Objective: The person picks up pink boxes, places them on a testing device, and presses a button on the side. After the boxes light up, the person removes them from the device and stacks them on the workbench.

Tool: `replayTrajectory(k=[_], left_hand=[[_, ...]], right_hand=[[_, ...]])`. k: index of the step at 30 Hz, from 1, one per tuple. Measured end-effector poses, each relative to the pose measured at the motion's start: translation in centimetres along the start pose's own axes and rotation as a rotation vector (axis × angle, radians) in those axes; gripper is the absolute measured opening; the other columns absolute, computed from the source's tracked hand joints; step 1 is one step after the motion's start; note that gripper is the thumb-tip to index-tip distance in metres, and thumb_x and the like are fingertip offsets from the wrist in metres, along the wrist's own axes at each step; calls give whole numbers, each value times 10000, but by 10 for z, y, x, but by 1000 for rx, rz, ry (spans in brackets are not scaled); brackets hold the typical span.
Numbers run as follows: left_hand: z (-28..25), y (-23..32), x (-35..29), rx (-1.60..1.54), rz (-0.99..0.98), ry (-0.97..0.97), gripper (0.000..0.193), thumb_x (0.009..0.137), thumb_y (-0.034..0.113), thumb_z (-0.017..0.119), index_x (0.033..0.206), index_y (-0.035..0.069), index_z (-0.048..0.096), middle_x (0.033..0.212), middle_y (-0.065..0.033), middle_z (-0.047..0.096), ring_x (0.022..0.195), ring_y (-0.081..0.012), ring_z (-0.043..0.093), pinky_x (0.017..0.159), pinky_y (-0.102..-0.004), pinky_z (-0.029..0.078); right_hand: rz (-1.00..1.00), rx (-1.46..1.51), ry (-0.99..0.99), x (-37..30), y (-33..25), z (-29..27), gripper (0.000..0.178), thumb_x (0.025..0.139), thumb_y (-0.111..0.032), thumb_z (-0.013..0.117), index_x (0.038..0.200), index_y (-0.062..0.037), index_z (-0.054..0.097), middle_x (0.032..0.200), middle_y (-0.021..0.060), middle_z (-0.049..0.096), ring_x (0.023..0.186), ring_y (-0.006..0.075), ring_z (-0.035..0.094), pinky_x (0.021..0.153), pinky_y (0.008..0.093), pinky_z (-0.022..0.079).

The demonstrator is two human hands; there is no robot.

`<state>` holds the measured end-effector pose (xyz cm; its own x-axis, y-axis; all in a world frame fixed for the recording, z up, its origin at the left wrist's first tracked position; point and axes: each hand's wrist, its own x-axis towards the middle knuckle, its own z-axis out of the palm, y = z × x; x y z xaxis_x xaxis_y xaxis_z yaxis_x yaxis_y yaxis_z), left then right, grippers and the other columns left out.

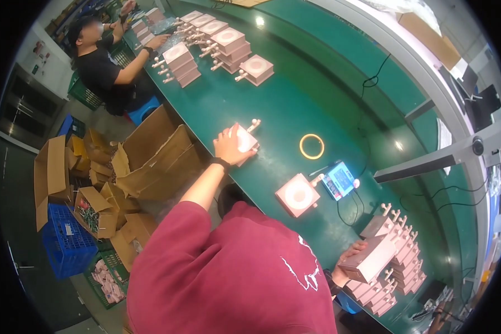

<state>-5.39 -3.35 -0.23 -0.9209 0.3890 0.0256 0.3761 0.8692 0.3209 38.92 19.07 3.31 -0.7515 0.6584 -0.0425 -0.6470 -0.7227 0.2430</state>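
Now, from far away, I see the left hand (pixel 226 147) on a pink box (pixel 245 140) by the tabletop's (pixel 206 108) near edge; I can't tell if its fingers squeeze. The right hand (pixel 349 254) has its fingers clamped on a second pink box (pixel 370 260), at right.

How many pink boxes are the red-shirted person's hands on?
2: one pink box under the left hand, a second pink box in the right hand, near the stacks.
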Motion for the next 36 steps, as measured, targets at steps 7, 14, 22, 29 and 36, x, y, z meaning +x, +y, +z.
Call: replayTrajectory(k=[7, 14, 22, 29, 36], left_hand=[[-15, 18, -11, -122, -76, -18, 1085, 511, 508, 807, 1420, 127, 352, 1276, -173, 477, 1160, -346, 467, 911, -482, 378], [-5, 54, -49, -174, -28, 15, 1005, 540, 489, 821, 1369, 105, 402, 1220, -176, 516, 1117, -344, 500, 911, -490, 402], [7, 82, -53, -186, -17, -38, 998, 547, 449, 829, 1380, 128, 382, 1256, -163, 498, 1144, -348, 485, 922, -505, 398], [9, 97, -54, -78, -19, -45, 1002, 574, 428, 832, 1397, 116, 353, 1311, -200, 461, 1166, -377, 471, 949, -519, 380], [-43, 163, -107, -1035, 399, -701, 878, 759, 270, 744, 1449, 41, 252, 1395, -201, 401, 1323, -327, 362, 1089, -449, 273]], right_hand=[[18, 172, -25, -1, 14, 19, 410, 922, -255, 557, 1257, -48, 444, 1215, 98, 525, 1119, 231, 563, 940, 374, 486], [13, 255, -60, -8, 10, 8, 379, 941, -252, 492, 1237, -29, 413, 1140, 123, 502, 1029, 234, 552, 863, 358, 487], [-274, -31, 85, -10, 24, 30, 431, 941, -279, 467, 1266, -5, 396, 1023, 125, 452, 849, 211, 480, 742, 313, 435], [-304, -380, 79, -22, 21, 33, 509, 949, -327, 463, 1334, -10, 363, 1086, 135, 446, 903, 217, 488, 795, 323, 439], [-651, -1880, 481, -19, 31, 58, 544, 917, -384, 532, 1283, -13, 374, 1262, 148, 394, 1143, 250, 459, 968, 348, 386]])
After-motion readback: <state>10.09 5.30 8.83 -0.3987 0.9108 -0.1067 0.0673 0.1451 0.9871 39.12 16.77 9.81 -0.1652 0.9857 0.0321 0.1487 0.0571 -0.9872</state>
